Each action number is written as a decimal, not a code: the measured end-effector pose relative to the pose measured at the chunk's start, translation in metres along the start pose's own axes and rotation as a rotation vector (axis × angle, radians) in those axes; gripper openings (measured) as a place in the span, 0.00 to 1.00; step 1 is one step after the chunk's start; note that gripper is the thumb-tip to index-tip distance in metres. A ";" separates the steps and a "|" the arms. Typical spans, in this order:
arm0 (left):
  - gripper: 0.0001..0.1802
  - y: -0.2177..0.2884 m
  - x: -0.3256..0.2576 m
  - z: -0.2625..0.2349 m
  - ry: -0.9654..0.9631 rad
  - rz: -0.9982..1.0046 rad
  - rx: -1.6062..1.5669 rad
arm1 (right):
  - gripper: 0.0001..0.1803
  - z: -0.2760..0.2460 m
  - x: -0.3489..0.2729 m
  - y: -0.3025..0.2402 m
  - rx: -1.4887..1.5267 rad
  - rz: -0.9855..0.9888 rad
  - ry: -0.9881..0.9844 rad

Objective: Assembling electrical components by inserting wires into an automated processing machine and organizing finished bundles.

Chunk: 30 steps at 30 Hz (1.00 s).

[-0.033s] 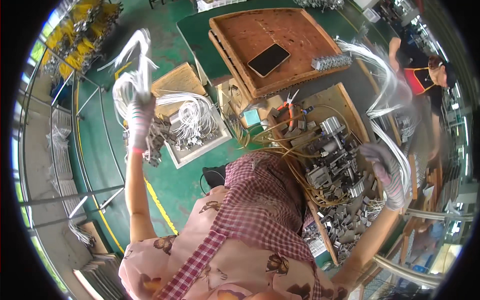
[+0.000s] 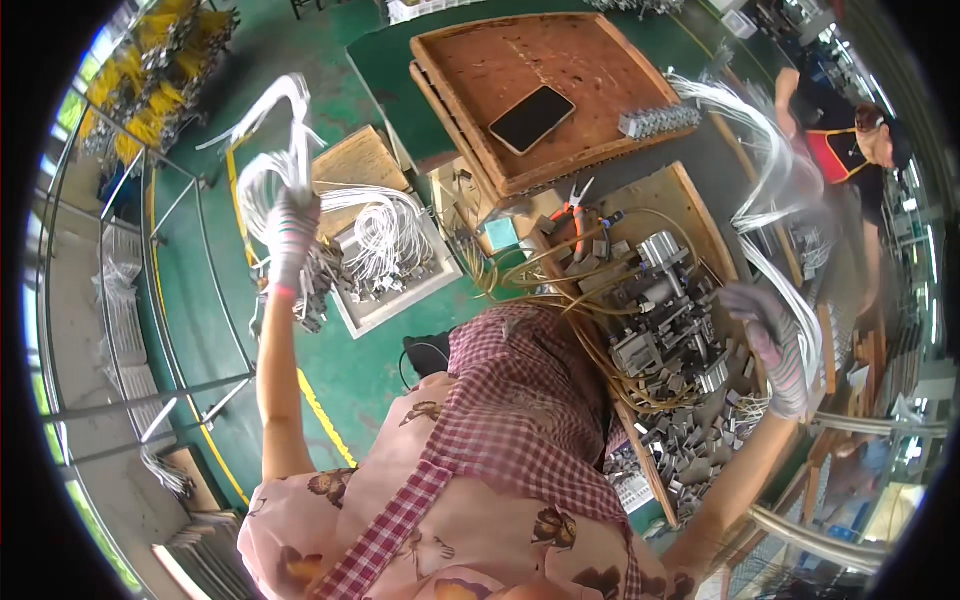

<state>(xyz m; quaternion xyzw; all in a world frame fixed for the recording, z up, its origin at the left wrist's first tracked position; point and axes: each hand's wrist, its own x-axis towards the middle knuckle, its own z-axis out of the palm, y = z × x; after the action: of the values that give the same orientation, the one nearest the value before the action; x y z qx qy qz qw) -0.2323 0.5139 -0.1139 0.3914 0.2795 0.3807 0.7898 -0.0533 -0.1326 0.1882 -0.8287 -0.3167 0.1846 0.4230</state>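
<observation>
My left hand [image 2: 291, 240], in a striped knit glove, is closed round a bundle of white cables [image 2: 297, 140]. The bundle rises above the fist and loops over, and grey connector ends [image 2: 318, 280] hang below it. Under and beside it lies a shallow pale tray [image 2: 375, 320] with coiled white cables [image 2: 385, 235] in it. My right hand [image 2: 770, 340], gloved too, is held over the right side of the workbench with its fingers stretched out. Another strand of white cables [image 2: 785, 285] runs close along its outer side; whether they touch cannot be made out.
A metal clamping fixture [image 2: 665, 300] with tan hoses stands in a wooden-edged bench beside many small metal parts [image 2: 685, 460]. Orange-handled pliers [image 2: 578, 225] lie behind it. A wooden tray [image 2: 480, 60] holds a phone [image 2: 532, 119]. A co-worker [image 2: 840, 150] is at the right.
My left hand and its cable bundle have shifted slightly to the right, and the bundle's top is a little lower. My right hand is almost unmoved.
</observation>
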 end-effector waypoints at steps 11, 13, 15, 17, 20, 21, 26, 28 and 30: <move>0.23 -0.044 -0.087 0.236 -0.412 1.354 1.203 | 0.19 -0.059 -0.074 0.116 -0.044 0.272 0.760; 0.21 -0.061 -0.117 0.278 -0.691 1.294 1.046 | 0.17 -0.052 -0.113 0.178 -0.089 0.362 0.904; 0.19 -0.077 -0.153 0.324 -1.037 1.108 0.937 | 0.16 -0.031 -0.135 0.215 -0.205 0.491 0.876; 0.17 -0.100 -0.181 0.364 -1.283 0.929 0.954 | 0.17 -0.005 -0.116 0.186 -0.085 0.512 0.874; 0.16 -0.138 -0.197 0.390 -1.428 0.695 1.132 | 0.16 0.008 -0.162 0.247 -0.402 0.573 1.040; 0.16 -0.144 -0.190 0.388 -1.407 0.698 1.172 | 0.16 0.006 -0.171 0.248 -0.244 0.622 1.095; 0.29 -0.162 -0.149 0.361 -1.241 0.498 1.382 | 0.15 0.007 -0.212 0.256 -0.051 0.623 1.199; 0.35 -0.184 -0.142 0.334 -1.274 0.540 1.469 | 0.13 0.022 -0.221 0.282 0.038 0.544 1.198; 0.39 -0.199 -0.153 0.325 -1.183 0.644 1.414 | 0.12 0.033 -0.204 0.284 -0.046 0.428 1.137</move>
<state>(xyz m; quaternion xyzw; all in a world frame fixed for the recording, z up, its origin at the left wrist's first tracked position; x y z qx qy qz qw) -0.0012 0.1763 -0.0824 0.9603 -0.1185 0.0650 0.2439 -0.1162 -0.3777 -0.0551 -0.8515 0.1287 -0.2130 0.4615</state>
